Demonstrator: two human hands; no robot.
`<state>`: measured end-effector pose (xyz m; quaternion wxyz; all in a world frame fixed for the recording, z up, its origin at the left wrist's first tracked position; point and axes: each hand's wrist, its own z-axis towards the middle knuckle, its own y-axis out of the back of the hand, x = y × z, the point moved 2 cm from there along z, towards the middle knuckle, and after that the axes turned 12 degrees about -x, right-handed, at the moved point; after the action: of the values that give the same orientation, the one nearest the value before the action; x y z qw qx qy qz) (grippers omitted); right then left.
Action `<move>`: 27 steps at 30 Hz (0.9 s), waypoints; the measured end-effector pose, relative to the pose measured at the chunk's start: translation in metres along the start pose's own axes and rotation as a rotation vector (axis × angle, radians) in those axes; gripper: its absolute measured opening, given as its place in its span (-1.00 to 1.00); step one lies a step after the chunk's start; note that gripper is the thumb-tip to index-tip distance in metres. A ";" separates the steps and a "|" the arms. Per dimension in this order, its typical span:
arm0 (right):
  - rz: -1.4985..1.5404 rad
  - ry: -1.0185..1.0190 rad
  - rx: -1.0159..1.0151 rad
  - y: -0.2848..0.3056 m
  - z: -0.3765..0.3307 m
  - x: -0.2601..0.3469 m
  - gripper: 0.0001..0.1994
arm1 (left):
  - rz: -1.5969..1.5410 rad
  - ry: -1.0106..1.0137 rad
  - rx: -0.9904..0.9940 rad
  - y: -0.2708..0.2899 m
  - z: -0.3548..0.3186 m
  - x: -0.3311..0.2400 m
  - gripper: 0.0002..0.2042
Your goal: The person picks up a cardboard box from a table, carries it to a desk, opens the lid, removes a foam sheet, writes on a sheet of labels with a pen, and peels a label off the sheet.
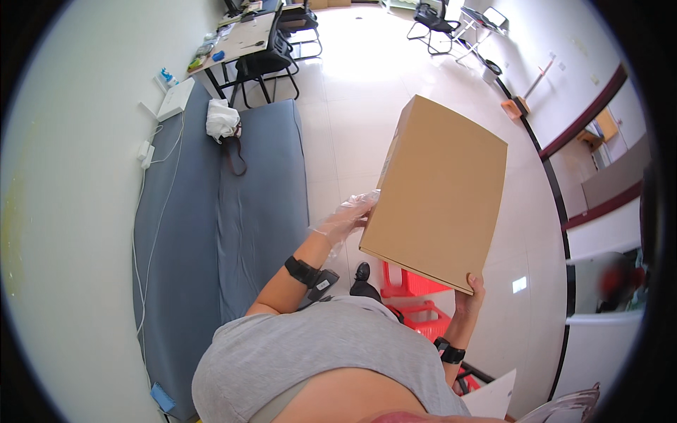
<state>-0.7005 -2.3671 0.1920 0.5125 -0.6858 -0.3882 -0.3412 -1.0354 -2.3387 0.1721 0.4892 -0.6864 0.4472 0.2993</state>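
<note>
Between my two hands a flat brown cardboard box [443, 190] is held up, tilted, above the floor. My left hand [358, 211], in a clear plastic glove, grips the box's left side; some of its fingers go out of sight under the box. At the near right corner my right hand [471, 295] has hold of the edge, thumb on top and the other fingers mostly hidden behind. Black straps with small devices circle both wrists. Under the box's near edge, red plastic stools [424, 319] show in part.
A blue-grey sofa [264, 204] runs along the left wall, with a white bag [223, 120] and a white router [176, 100] on it. Farther off stand a cluttered desk [243, 39] and black chairs [264, 67]. An orange dustpan [513, 108] stands by the right wall.
</note>
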 end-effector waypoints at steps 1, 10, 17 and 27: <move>-0.012 0.002 0.031 -0.016 0.017 -0.001 -0.39 | -0.007 0.020 -0.026 0.012 0.012 -0.006 -0.58; -0.143 -0.087 0.274 -0.141 0.194 -0.001 -0.41 | -0.107 -0.098 -0.329 0.072 0.109 -0.114 -0.64; -0.276 -0.185 0.466 -0.279 0.320 -0.026 -0.30 | -0.244 -0.172 -0.469 0.155 0.170 -0.180 -0.56; -0.403 -0.198 0.619 -0.475 0.505 -0.068 -0.25 | -0.289 -0.255 -0.624 0.284 0.321 -0.296 -0.59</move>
<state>-1.1159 -1.8087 0.2197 0.5781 -0.4381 -0.6474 -0.2338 -1.4092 -1.9765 0.1989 0.3453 -0.8158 0.1680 0.4324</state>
